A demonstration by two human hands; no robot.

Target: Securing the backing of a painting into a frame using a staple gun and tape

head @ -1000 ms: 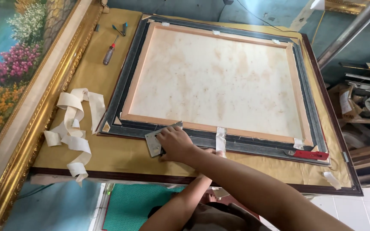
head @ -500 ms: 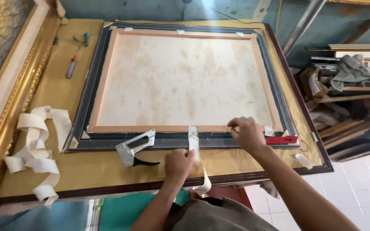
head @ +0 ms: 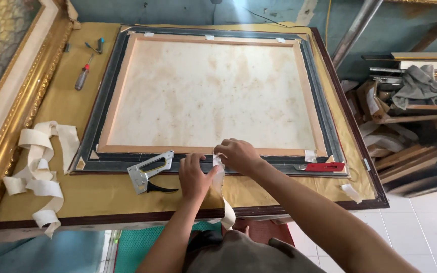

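Both my hands sit at the near edge of the dark frame (head: 324,126), which lies face-down on the yellow-brown table (head: 102,194). The white strip (head: 220,177) runs with its long axis toward and away from me: top end on the frame's near rail just right of centre, lower end dropping over the table edge and curling below. My left hand (head: 194,176) is closed-ish, thumb pressing the strip's left side. My right hand (head: 237,154) pinches the strip's upper end, fingers curled down onto the rail. Hands almost touching, strip between them.

Canvas back (head: 211,91) inside a pale wooden stretcher fills the frame, stained, landscape-ish, long sides left-right. Staple gun (head: 150,171) lies just left of my left hand, half on the rail, handle pointing right; nearest thing in the way. Red utility knife (head: 324,167) on the rail to the right, lying left-right, clear of the hands. Loose white tape loops (head: 39,172) piled at the table's left. Red-handled screwdriver (head: 82,76) far left, near the gilt frame (head: 6,121). Wood offcuts and grey cloth (head: 418,86) stacked off-table, right.
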